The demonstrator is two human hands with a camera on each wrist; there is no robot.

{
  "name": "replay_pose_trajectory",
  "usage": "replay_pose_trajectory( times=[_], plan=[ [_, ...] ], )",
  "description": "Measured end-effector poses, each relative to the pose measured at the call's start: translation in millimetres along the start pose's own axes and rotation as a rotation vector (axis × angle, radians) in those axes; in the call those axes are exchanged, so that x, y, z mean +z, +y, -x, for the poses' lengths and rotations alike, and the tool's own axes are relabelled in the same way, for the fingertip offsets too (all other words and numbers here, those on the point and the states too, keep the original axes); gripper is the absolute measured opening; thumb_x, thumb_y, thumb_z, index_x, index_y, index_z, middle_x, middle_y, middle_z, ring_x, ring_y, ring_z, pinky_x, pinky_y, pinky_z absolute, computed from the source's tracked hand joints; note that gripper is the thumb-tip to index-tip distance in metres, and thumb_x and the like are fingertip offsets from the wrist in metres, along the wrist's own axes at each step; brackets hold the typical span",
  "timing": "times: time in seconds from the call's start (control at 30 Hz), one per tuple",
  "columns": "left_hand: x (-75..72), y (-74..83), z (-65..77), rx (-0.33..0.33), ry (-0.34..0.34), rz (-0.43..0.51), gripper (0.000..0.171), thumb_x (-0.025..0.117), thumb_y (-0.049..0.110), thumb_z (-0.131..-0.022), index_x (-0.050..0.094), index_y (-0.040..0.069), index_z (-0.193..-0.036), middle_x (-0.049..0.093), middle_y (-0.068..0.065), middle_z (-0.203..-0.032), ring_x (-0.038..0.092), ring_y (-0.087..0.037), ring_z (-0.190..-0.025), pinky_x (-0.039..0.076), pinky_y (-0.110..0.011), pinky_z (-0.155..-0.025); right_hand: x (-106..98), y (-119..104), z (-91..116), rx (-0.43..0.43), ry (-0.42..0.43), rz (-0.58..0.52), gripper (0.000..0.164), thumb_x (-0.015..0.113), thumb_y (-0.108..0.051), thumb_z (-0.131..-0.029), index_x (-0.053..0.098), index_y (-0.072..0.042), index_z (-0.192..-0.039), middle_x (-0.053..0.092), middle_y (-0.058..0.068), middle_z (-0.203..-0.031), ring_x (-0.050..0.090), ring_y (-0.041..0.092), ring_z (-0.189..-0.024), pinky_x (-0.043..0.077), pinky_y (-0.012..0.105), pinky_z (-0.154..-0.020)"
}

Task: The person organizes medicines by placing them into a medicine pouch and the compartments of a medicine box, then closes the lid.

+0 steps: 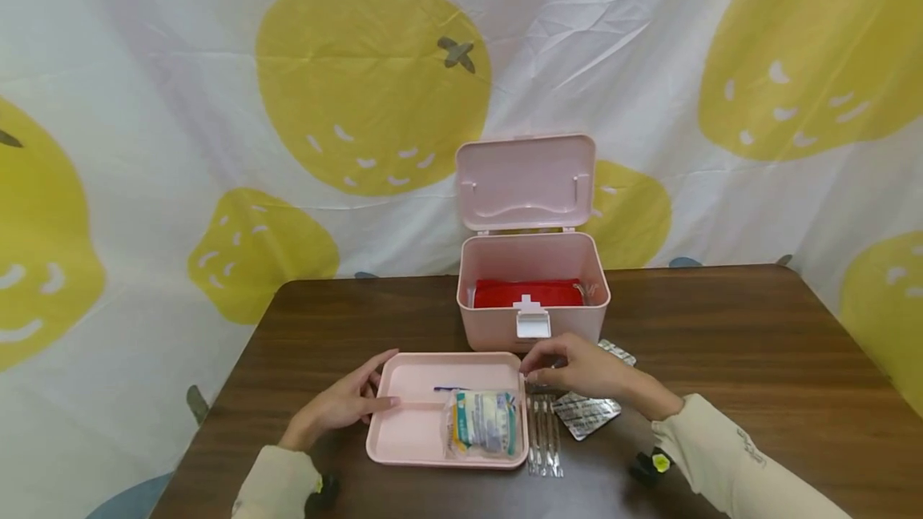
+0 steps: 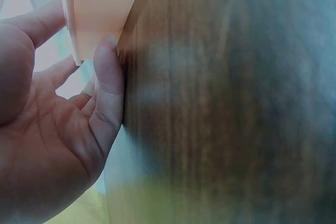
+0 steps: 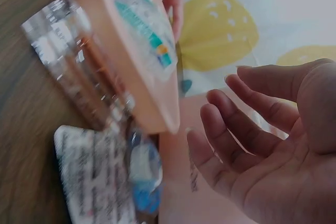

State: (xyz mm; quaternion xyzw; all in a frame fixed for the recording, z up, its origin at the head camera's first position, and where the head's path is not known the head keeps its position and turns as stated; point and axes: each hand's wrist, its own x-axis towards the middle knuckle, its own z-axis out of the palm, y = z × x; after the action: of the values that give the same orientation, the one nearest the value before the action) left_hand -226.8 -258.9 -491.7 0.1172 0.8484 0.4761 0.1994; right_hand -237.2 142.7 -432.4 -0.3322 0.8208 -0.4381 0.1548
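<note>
A: Start at the fingers. What has the left hand point(image 1: 342, 400)?

B: The pink tray point(image 1: 407, 431), gripped by its left edge: thumb over the rim, other fingers outside, index fingertip at the far-left corner.

A: And the right hand point(image 1: 584, 367)?

B: Its fingers are loosely bent around a narrow gap, with nothing held. They hang by the tray's far-right corner; I can't tell whether the tips touch the rim.

A: So the tray lies between the two?

B: Yes, its left edge in the left fingers, its far-right corner just beside the right fingertips.

A: What does it carry?

B: A clear bag point(image 1: 485, 423) printed in teal and yellow, towards the near-right corner, and a slim blue object point(image 1: 450, 388) just beyond that.

A: Anything off the tray's right edge?

B: A row of clear packets point(image 1: 544, 431) with brown sticks lies alongside. Right of those is a printed foil sheet point(image 1: 587, 413), and another foil piece point(image 1: 618, 352) sits near the box's right side. The right wrist view also shows a blurred blue-and-clear item point(image 3: 146, 177) near the tray.

A: Which box?

B: The pink box point(image 1: 490, 331) towards the far edge of the wooden table point(image 1: 757, 343). Its lid point(image 1: 526, 183) is raised, a white latch point(image 1: 534, 324) is in front, and something red point(image 1: 505, 293) lies inside. Past the table's far edge hangs a lemon-print cloth point(image 1: 360, 78).
</note>
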Motion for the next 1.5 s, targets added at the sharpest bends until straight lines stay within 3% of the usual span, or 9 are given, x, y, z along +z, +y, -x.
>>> replay_pose_trajectory(
  times=[0.23,0.37,0.67,0.87,1.17,1.5],
  plan=[
    [0.0,0.9,1.8,0.012,-0.005,0.013,0.081,0.073,0.019,-0.091,0.025,0.015,-0.157,0.055,-0.012,-0.100,0.054,-0.018,-0.072,0.054,-0.032,-0.057,1.2,17.8,10.8,-0.016,-0.002,0.018,0.018,0.075,-0.007,-0.084,0.072,0.000,-0.101,0.071,0.006,-0.089,0.061,0.008,-0.078,0.054,0.027,-0.074],
    [-0.3,1.0,1.6,0.008,-0.005,0.007,0.081,0.073,0.020,-0.091,0.026,0.014,-0.157,0.055,-0.011,-0.100,0.053,-0.018,-0.072,0.053,-0.032,-0.057,6.5,24.9,13.8,0.007,-0.009,0.024,0.022,0.079,-0.005,-0.078,0.071,0.000,-0.099,0.070,0.010,-0.089,0.060,0.007,-0.075,0.052,0.024,-0.070],
    [0.1,-0.5,0.2,0.000,0.004,-0.017,0.082,0.074,0.021,-0.090,0.027,0.014,-0.156,0.055,-0.011,-0.100,0.053,-0.019,-0.073,0.054,-0.033,-0.059,17.4,28.2,16.1,0.046,0.003,0.051,0.029,0.083,-0.009,-0.075,0.071,-0.001,-0.100,0.070,0.006,-0.091,0.060,0.015,-0.080,0.051,0.027,-0.072],
    [0.7,0.0,0.6,-0.003,0.006,-0.015,0.082,0.075,0.022,-0.089,0.027,0.014,-0.156,0.054,-0.011,-0.100,0.052,-0.019,-0.073,0.054,-0.033,-0.059,24.3,31.7,17.3,0.032,0.038,0.080,0.034,0.087,-0.014,-0.071,0.070,-0.002,-0.098,0.064,0.003,-0.082,0.056,0.013,-0.077,0.047,0.023,-0.068],
    [-0.2,-0.7,0.3,0.004,0.005,-0.016,0.082,0.075,0.022,-0.090,0.027,0.013,-0.156,0.055,-0.011,-0.100,0.053,-0.019,-0.073,0.055,-0.033,-0.059,38.4,29.8,18.8,0.099,0.106,0.261,0.049,0.094,-0.030,-0.059,0.067,-0.012,-0.096,0.055,-0.004,-0.082,0.051,0.011,-0.078,0.041,0.027,-0.069],
    [-1.0,-0.4,0.7,0.003,-0.001,-0.022,0.082,0.074,0.023,-0.090,0.027,0.013,-0.156,0.055,-0.011,-0.100,0.053,-0.019,-0.073,0.055,-0.034,-0.059,42.9,27.8,18.8,0.128,0.151,0.379,0.058,0.094,-0.031,-0.053,0.062,-0.014,-0.098,0.054,-0.002,-0.087,0.052,0.014,-0.082,0.035,0.033,-0.070]
  ],
)
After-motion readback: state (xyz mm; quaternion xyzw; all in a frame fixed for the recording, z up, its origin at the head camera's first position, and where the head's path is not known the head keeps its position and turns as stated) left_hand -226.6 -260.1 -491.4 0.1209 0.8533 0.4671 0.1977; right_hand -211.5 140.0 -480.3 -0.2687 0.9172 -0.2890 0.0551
